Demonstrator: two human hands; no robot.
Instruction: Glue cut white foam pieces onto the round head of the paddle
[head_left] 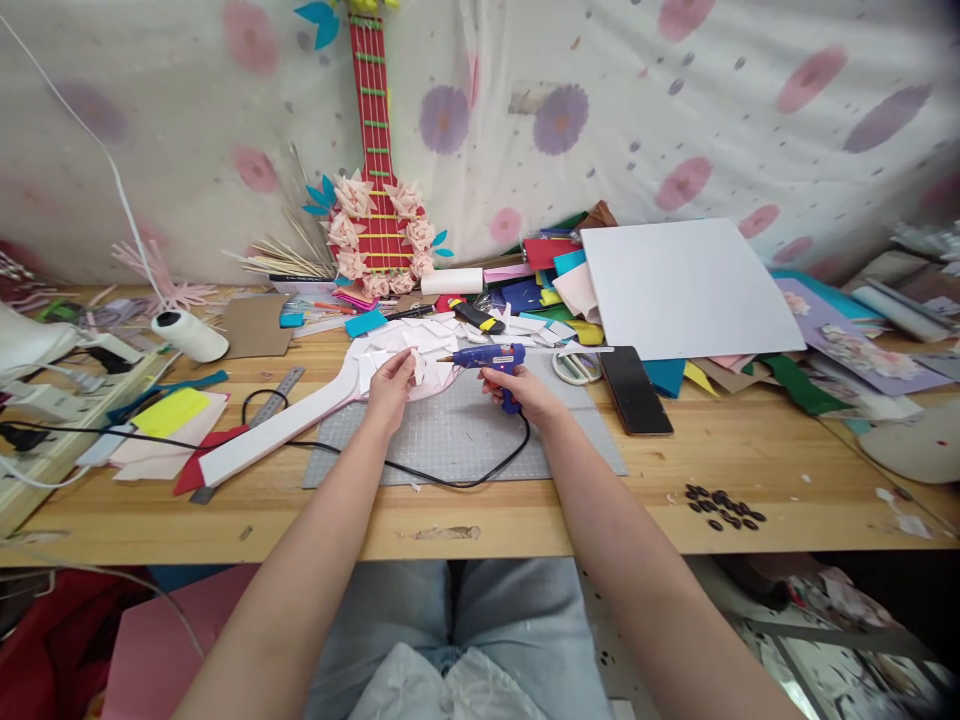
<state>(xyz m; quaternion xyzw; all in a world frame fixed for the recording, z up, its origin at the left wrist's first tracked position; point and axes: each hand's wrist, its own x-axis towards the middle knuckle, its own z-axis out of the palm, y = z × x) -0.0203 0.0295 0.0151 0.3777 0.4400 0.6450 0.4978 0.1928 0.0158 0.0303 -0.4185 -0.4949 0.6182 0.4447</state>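
My right hand [519, 388] is wrapped round the handle of a blue hot glue gun [491, 355], with a white glue stick [574, 350] poking out of its back. The nozzle points left, towards my left hand [394, 385]. Between the fingertips of that hand is a small white paper piece [418, 368], partly hidden. Under both hands lies a white guitar-shaped cutout [281, 428], its long neck reaching to the lower left and its body covered with white paper pieces. A grey cutting mat [450, 455] is beneath the body, crossed by the gun's black cord [457, 485].
A red paper guitar [375, 215] with pink flowers stands at the back. To the right are a phone [636, 390], scissors [576, 368], a white board [686, 290] and several dark oval pieces [724, 507]. A metal ruler [277, 395] and thread spool [189, 335] lie left.
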